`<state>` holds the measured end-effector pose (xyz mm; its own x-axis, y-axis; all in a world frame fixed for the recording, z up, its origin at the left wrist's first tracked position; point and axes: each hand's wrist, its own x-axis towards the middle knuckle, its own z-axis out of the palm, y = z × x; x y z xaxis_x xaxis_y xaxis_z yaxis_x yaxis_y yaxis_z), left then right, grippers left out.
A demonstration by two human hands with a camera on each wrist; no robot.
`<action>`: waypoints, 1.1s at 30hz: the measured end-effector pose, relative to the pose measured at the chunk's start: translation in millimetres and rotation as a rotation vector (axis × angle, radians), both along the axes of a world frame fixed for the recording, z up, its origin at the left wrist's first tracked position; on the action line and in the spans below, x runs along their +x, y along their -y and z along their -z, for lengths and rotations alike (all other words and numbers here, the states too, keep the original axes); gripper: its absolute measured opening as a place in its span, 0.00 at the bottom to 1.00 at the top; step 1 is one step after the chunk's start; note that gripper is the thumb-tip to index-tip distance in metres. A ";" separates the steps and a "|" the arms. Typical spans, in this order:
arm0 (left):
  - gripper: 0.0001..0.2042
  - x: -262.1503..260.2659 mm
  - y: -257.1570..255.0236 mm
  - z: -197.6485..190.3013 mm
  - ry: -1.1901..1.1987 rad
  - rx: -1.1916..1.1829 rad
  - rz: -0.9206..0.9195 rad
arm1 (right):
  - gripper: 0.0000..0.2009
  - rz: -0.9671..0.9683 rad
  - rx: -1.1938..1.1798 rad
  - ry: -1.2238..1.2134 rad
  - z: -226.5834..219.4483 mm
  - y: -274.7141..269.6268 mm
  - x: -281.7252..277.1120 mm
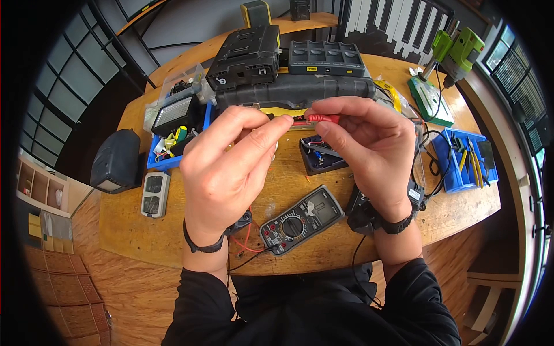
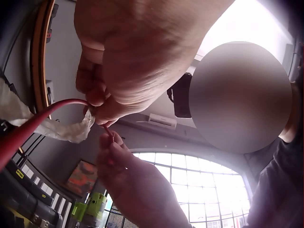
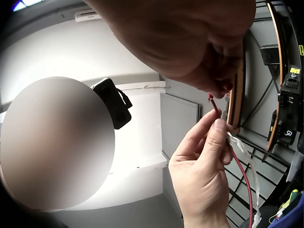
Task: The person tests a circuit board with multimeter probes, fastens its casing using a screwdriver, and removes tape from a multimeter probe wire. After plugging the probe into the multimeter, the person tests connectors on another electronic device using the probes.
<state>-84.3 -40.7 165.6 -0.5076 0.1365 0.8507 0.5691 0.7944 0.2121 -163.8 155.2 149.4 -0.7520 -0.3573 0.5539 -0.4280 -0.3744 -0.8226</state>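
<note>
In the head view both hands are raised over the table, fingertips close together. My left hand (image 1: pixel 228 167) pinches a thin red wire (image 3: pixel 246 178) between thumb and fingers; a whitish strip (image 3: pixel 251 166) hangs beside the wire in the right wrist view. My right hand (image 1: pixel 375 144) pinches a red coiled piece (image 1: pixel 321 118) between thumb and forefinger. A short stretch of red wire spans the gap between the two hands. Below them, a grey multimeter (image 1: pixel 303 220) lies on the table, with red and black leads running from its left side.
An open black box (image 1: pixel 323 167) with small parts sits behind the multimeter. Blue trays stand at left (image 1: pixel 151 160) and right (image 1: pixel 456 183). Black cases (image 1: pixel 245 57) line the back, beside a green drill-like tool (image 1: pixel 461 55). A grey two-window device (image 1: pixel 154 195) lies on the left.
</note>
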 end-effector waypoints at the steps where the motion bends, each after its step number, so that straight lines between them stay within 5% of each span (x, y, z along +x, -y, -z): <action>1: 0.20 -0.7 0.3 0.5 -0.012 -0.014 -0.003 | 0.13 0.021 0.027 -0.023 0.1 -0.2 0.2; 14: 0.20 -2.8 0.8 0.0 -0.049 -0.165 -0.084 | 0.12 0.204 0.270 -0.310 2.1 -4.1 -4.0; 33: 0.16 -7.5 -2.8 4.9 -0.101 -0.154 -0.036 | 0.08 0.370 0.156 -0.450 7.0 7.1 -6.6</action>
<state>-91.8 -37.9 160.7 -0.4272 0.2522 0.8683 0.5520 0.8334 0.0295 -170.4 148.1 142.4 -0.5461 -0.2193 0.8085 -0.8255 -0.0235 -0.5639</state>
